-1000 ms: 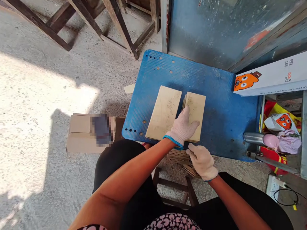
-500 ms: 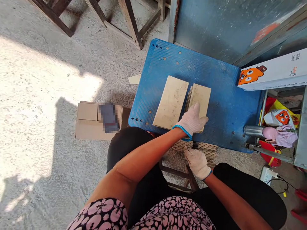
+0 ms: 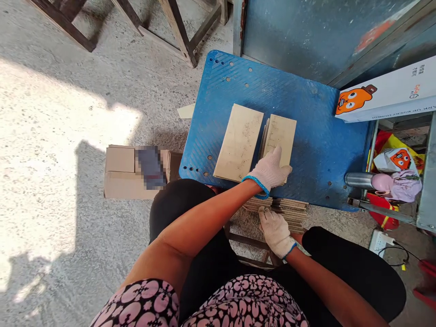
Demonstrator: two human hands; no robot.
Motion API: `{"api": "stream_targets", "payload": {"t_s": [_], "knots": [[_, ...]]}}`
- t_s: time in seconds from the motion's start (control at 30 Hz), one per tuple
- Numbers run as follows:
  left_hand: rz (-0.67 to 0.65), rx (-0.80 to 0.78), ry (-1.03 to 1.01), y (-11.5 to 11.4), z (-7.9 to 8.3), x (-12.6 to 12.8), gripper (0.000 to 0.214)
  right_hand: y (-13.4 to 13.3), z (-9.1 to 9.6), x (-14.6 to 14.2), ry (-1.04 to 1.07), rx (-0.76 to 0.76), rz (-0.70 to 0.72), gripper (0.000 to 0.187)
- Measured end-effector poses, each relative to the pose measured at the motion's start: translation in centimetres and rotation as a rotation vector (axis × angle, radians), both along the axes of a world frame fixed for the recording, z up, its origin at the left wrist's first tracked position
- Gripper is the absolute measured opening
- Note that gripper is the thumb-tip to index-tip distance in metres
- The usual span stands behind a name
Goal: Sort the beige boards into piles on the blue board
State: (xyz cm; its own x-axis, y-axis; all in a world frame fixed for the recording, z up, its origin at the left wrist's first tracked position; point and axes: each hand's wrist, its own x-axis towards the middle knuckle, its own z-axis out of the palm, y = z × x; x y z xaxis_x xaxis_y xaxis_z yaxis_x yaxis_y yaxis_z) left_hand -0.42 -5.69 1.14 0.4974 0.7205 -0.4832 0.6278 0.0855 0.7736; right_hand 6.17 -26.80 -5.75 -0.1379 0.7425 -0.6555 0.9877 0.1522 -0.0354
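My left hand (image 3: pixel 271 169), in a white knit glove with a blue cuff, lies on the narrower stack of thin wooden boards (image 3: pixel 284 131). Its index finger and thumb are spread apart over the top board. Just left of that stack is a wider pale board (image 3: pixel 239 143), with dark specks on its face. Below the near table edge, my gloved right hand (image 3: pixel 276 231) is beside more stacked boards (image 3: pixel 291 213), its fingers loosely stretched out. Nothing shows in its grasp, though the palm is hidden.
The boards rest on a blue plastic table (image 3: pixel 313 159). A white box (image 3: pixel 384 93) and a metal flask (image 3: pixel 359 180) are at the right. To the left, a cardboard box (image 3: pixel 119 181) sits on the concrete floor. Wooden legs (image 3: pixel 177 32) stand at the back.
The whole view has shifted slightly. Both hands keep nearly the same places against the boards and the table.
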Motion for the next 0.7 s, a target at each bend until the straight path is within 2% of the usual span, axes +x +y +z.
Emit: {"api": "stream_targets", "payload": {"t_s": [0.27, 0.53, 0.7], "knots": [[-0.034, 0.008, 0.039, -0.2, 0.23, 0.33, 0.07, -0.83, -0.29, -0.43, 0.003, 0.034, -0.03, 0.052], [-0.052, 0.009, 0.039, -0.62, 0.36, 0.3, 0.068, -1.0, 0.24, -0.86, 0.027, 0.056, -0.044, 0.047], [-0.059, 0.015, 0.024, -0.97, 0.27, 0.17, 0.066, -0.29, 0.4, -0.73, 0.051, -0.026, -0.038, 0.038]]}}
